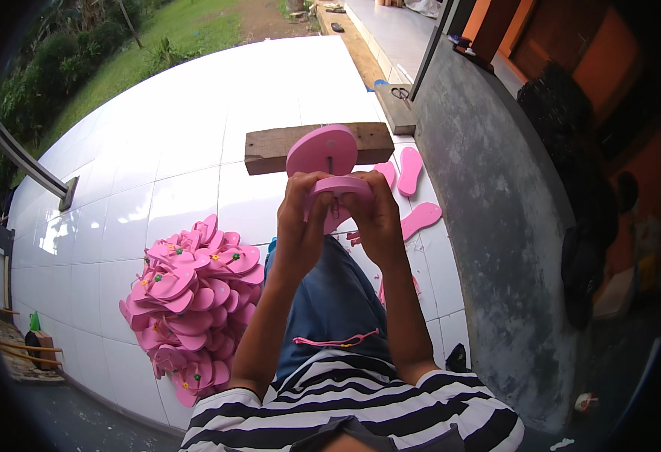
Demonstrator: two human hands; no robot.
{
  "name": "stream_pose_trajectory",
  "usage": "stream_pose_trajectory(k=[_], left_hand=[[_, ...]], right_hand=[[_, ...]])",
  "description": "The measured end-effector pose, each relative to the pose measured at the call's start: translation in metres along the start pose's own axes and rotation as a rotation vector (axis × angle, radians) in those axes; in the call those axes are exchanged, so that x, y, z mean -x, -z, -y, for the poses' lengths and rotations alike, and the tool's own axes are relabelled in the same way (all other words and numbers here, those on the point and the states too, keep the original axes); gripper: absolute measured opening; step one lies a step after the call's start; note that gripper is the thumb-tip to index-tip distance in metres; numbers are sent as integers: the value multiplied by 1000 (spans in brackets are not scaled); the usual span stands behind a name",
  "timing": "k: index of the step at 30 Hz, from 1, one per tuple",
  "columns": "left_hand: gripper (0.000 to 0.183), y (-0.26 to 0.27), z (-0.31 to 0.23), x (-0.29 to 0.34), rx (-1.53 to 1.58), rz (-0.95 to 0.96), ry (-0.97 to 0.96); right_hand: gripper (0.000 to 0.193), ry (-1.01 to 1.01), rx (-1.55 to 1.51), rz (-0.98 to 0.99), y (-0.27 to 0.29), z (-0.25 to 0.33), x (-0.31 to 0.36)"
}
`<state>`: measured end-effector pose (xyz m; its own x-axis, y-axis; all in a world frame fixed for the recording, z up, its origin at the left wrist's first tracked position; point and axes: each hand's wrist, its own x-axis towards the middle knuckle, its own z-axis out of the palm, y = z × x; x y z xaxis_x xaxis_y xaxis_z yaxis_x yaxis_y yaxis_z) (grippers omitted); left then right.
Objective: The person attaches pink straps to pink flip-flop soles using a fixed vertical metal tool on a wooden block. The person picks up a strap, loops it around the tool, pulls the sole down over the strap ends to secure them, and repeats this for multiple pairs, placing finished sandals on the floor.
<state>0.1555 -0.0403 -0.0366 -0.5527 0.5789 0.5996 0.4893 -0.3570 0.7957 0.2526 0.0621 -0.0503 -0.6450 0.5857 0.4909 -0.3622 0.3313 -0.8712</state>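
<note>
Both my hands grip a pink flip-flop sole (pixel 339 183) in front of the wooden block. My left hand (pixel 300 226) wraps round its left side and my right hand (pixel 381 222) its right, thumbs pressed near the middle. Just beyond, a broad pink sole section (pixel 319 147) stands over the block (pixel 270 151); whether it is the same sole bent or a second one I cannot tell. A thin dark metal piece shows between the two pink parts. Across my lap lies a pink strap (pixel 338 340) with a small yellow piece.
A large heap of pink flip-flops (pixel 195 301) with flower trims lies on the white tiles to my left. Loose pink soles (pixel 410 169) lie right of the block, beside a low grey wall (pixel 488 226). Scissors (pixel 400 93) rest on a ledge at the far right.
</note>
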Motion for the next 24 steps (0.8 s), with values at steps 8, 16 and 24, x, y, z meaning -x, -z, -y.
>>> stream_pose_trajectory(k=[8,16,24], left_hand=[[17,-13,-1,2,15,-64,-26],[20,-12,-9,12,-60,-49,11],[24,-17,-23,27,110,-121,116]], right_hand=[[45,62,-87,385,29,14,-36],[29,-76,-126,106,9,5,-5],[26,-104,-132,16,-4,21,15]])
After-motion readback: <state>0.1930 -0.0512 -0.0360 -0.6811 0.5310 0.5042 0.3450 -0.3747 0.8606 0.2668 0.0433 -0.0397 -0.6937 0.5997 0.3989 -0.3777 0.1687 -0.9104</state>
